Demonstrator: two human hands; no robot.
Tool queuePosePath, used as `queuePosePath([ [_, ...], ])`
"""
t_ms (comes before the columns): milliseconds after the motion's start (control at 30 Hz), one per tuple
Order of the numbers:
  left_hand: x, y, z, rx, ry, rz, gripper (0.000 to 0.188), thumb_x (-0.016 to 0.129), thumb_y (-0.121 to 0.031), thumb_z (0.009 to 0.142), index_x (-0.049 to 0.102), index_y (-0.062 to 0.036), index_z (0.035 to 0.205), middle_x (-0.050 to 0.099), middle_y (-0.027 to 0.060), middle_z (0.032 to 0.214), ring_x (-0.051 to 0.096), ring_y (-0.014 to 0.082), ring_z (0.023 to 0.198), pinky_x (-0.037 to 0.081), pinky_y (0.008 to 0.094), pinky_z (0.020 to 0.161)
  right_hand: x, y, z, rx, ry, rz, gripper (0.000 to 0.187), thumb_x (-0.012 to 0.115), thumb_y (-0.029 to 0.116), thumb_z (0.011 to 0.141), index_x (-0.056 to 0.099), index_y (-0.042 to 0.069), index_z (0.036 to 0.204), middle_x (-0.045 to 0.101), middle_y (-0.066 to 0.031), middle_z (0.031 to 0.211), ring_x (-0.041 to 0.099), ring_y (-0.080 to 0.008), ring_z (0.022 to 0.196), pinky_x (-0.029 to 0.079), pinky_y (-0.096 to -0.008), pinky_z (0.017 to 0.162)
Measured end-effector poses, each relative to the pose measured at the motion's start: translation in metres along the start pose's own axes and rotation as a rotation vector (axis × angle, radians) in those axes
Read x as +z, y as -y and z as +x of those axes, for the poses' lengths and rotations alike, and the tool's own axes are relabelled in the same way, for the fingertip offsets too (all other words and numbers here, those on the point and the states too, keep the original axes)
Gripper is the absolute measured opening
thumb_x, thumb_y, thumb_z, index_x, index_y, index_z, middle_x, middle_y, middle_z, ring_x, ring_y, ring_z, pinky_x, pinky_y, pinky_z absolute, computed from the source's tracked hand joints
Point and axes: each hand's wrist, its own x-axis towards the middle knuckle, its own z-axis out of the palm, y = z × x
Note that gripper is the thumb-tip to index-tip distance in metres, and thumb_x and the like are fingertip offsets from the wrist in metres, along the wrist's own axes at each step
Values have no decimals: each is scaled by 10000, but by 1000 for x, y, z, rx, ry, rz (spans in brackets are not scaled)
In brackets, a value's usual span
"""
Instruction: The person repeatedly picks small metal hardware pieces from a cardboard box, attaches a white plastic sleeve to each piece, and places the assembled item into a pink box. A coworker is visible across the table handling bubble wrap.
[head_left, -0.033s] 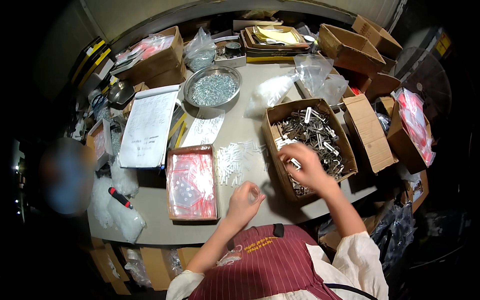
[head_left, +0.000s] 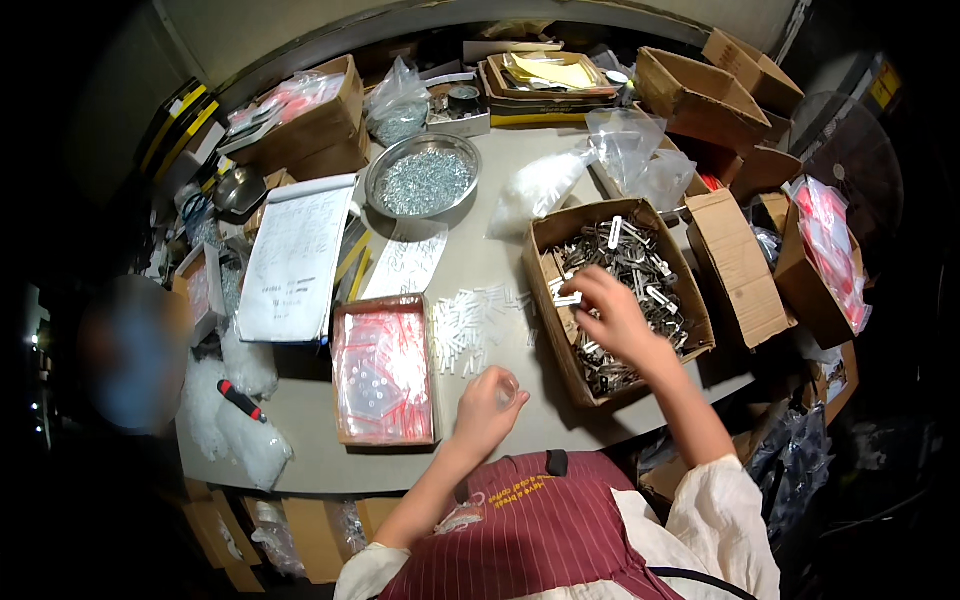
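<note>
My left hand [head_left: 484,412] is closed above the table's near edge, with a small clear plastic piece [head_left: 507,391] between thumb and fingers; its exact kind is hard to see. Inside a cardboard box [head_left: 536,330] at the right, my right hand [head_left: 616,322] has its fingers bent around a white metal piece [head_left: 566,298]. Many slotted metal pieces [head_left: 660,260], dark and white, fill that box. Short white tubes [head_left: 468,325] lie loose between the boxes. To their left, a shallow box [head_left: 433,385] holds clear zip bags with red edges [head_left: 372,380].
Behind the tubes stands a round metal bowl [head_left: 376,200] of small screws. A clipboard with papers [head_left: 290,265] lies to its left. Bags of white bits [head_left: 250,445] and a red-black cutter [head_left: 240,400] occupy the left side. Open cardboard boxes [head_left: 735,280] crowd the right.
My right hand has shifted slightly within the box, its fingertips now nearer a white piece by the left wall. My left hand stays in place.
</note>
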Motion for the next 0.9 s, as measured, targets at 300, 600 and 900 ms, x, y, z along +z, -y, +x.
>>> queuePosePath([
  [300, -6, 9, 10, -250, 0, -16, 226, 766, -153, 871, 600, -52, 986, 684, 99, 879, 690, 256, 812, 531, 370, 736, 49, -110, 49, 114, 138, -246, 207, 639, 140, 827, 649, 46, 1012, 657, -188, 989, 688, -402, 851, 565, -497, 748],
  [600, 18, 24, 16, -174, 37, -83, 197, 776, -89, 854, 608, -42, 946, 646, 91, 849, 663, 221, 752, 524, 343, 702, 57, -108, 39, 248, 379, -282, 223, 622, 171, 767, 713, -2, 875, 696, -269, 817, 701, -442, 789, 569, -515, 749],
  [900, 13, 0, 28, -200, 26, -40, 202, 769, -129, 871, 610, -55, 969, 653, 86, 858, 658, 214, 749, 526, 356, 723, 57, -105, 52, 331, 370, -189, 268, 597, 218, 794, 740, 4, 867, 704, -277, 856, 701, -444, 844, 559, -520, 825],
])
